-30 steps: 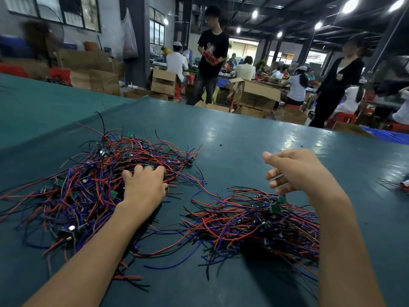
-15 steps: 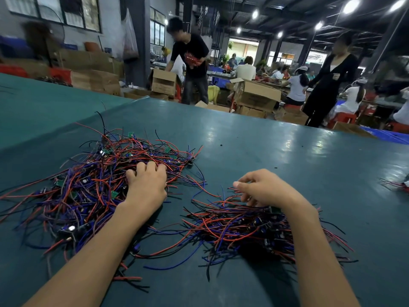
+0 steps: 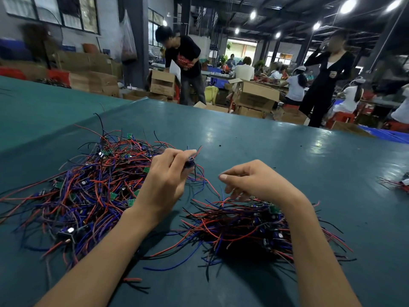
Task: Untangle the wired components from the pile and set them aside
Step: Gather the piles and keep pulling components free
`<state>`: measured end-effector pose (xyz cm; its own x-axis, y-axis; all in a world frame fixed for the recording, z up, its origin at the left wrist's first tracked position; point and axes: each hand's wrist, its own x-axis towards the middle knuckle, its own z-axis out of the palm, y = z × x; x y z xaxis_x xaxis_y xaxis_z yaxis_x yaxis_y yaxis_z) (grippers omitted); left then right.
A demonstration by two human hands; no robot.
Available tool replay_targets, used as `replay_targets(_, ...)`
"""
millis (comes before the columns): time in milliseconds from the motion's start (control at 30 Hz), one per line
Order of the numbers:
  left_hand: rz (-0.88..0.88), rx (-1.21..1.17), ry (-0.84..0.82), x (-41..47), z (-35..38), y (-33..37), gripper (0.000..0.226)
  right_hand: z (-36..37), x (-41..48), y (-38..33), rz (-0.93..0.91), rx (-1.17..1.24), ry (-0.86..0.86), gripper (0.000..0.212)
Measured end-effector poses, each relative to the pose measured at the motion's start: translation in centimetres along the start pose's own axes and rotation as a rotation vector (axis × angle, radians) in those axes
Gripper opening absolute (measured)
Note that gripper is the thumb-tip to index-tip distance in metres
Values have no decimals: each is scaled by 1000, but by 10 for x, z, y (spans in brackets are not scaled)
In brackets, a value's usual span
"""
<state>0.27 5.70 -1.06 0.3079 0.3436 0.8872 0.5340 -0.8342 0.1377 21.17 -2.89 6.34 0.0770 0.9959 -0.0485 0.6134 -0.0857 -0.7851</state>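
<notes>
I see my left hand (image 3: 166,182) up over the far right edge of the big pile (image 3: 88,191) of red, blue and black wires. Its grip is pinched on one small dark part (image 3: 190,163), held between thumb and fingers, with thin wires hanging down from it toward the pile. Little green boards show here and there in the big pile, which lies on the left of the green worktop (image 3: 265,147). My right hand (image 3: 254,182) hangs just to the right of the left one, apart from it, above the far edge of the small pile (image 3: 239,229). Its grip is loose, fingers softly bent and pointing down, and I see nothing held in it, though the lowest fingertips are close to some wire ends. The small pile sits near me on the right, just beside the big one, with a few wires running between them. A short red scrap (image 3: 132,279) lies alone near me. At the right edge of the worktop is a little bunch (image 3: 396,185) of wires, well apart. Far behind stand brown boxes (image 3: 254,96), one person in black (image 3: 186,60) bending over a box, and another (image 3: 327,74) standing at the right.
</notes>
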Motion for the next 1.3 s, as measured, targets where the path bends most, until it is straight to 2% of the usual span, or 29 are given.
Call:
replay_targets(133,101,5,57,0,-3,8,30,11,-3,-12,-12,164,-55,33)
replay_targets(300,127,-102,97,-2,-7,15,29,26,-1,-21,-18,445,-125,46)
replay_targets(467,115,-168,149,1,-9,16,35,41,5,-32,-3,788,-204,28)
replay_targets(567,134,-172,167,2,-7,15,32,49,11,-35,59,989,-165,15)
replay_targets(633,150,-155,164,0,-4,14,30,53,14,-33,109,1077,-124,17)
replay_targets(767,126,-164,142,-4,0,13,24,52,17,-29,140,1133,-63,17)
replay_targets(900,62,-116,131,-6,-1,9,16,48,17,-26,87,1090,-1,16)
replay_targets(1000,-12,-107,112,-6,-2,7,13,45,16,-25,19,1036,89,12)
replay_targets(1167,-152,-138,70,-9,1,3,10,43,14,-24,-67,959,262,20)
replay_targets(1300,-259,-76,63,-11,1,-11,8,40,12,-26,-95,955,353,20)
